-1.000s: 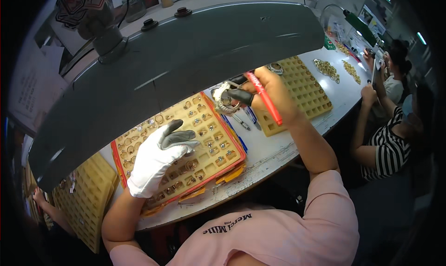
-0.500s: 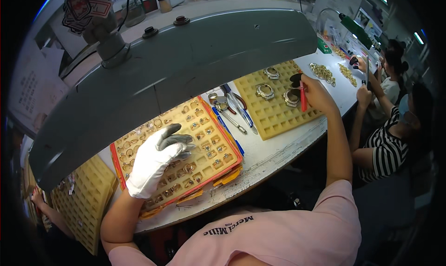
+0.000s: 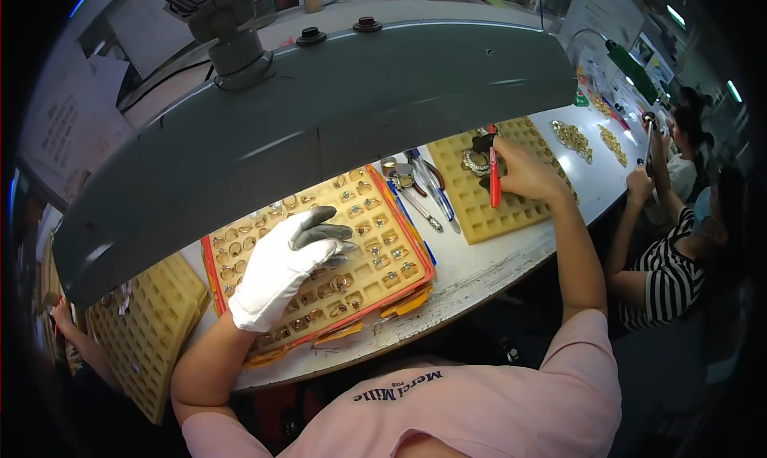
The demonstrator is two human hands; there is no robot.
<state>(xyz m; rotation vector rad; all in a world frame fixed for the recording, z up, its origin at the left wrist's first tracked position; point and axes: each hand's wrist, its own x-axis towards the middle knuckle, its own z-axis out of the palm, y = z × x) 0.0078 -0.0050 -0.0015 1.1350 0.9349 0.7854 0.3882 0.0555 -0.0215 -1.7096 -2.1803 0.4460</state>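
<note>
Over the right yellow tray (image 3: 511, 210), right hand (image 3: 523, 174) grips red pen (image 3: 494, 182) near-vertical, tip down; gloved left hand (image 3: 284, 266) lies flat, fingers spread, on parts tray (image 3: 399, 274).

Long grey lamp hood (image 3: 319, 114) over white workbench (image 3: 495, 258), ceiling strip lights (image 3: 675, 14), seated co-workers (image 3: 679, 250)

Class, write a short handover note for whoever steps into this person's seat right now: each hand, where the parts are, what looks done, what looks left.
Left hand, gloved, rests flat on the red-rimmed tray of small metal parts.
Right hand grips a red-handled tool over the yellow grid tray, beside a round metal piece.
Done: red-rimmed tray mostly filled.
Left: the yellow grid tray's visible cells look mostly empty.
Spare tools lie between trays.
</note>
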